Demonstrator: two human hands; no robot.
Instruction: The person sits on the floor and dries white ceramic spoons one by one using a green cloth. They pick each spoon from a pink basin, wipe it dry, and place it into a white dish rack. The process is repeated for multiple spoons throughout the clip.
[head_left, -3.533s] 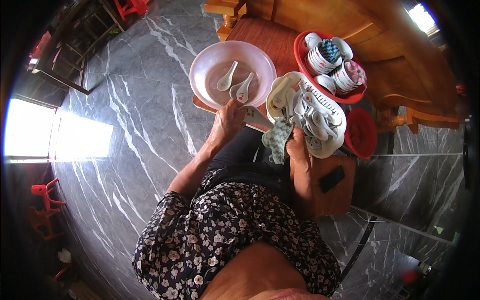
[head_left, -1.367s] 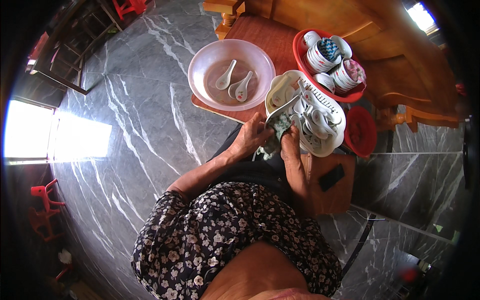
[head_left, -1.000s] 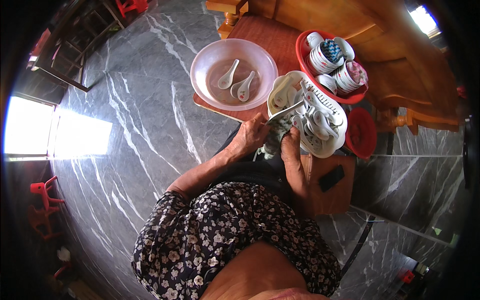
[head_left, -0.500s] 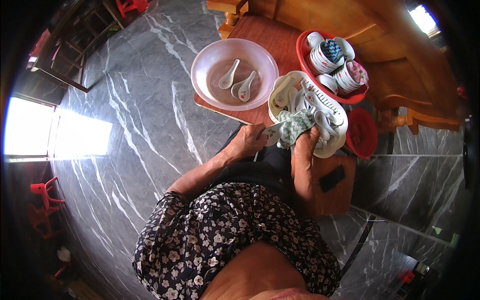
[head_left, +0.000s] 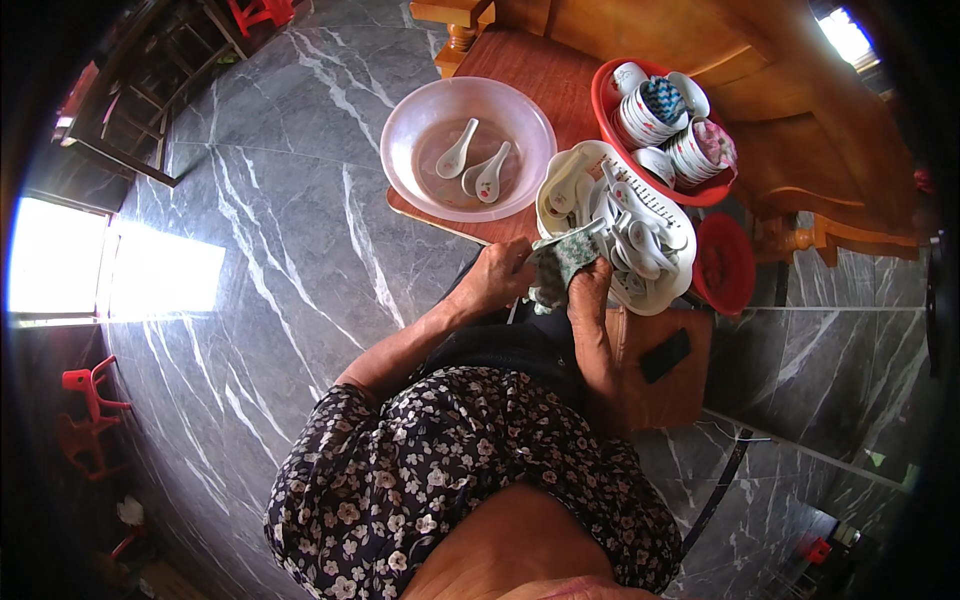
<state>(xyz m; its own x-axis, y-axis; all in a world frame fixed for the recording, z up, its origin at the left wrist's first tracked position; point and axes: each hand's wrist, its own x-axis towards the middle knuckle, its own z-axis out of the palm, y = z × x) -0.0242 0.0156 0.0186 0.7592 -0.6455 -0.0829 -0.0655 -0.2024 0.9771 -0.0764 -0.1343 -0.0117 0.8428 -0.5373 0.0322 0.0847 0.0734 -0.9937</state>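
A crumpled green-and-white checked cloth (head_left: 562, 262) sits bunched against the white basket's (head_left: 668, 290) rim.

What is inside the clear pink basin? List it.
The pink basin holds two white ceramic spoons lying in shallow water, bowls toward the person. Nothing covers them; the basin's underside and the table beneath are hidden.

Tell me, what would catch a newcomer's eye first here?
Probably the two hands meeting over a green checked cloth at the table's near edge, the left hand beside the right hand. Just beyond sits a white basket heaped with white spoons, left of it a pink basin holding three spoons.
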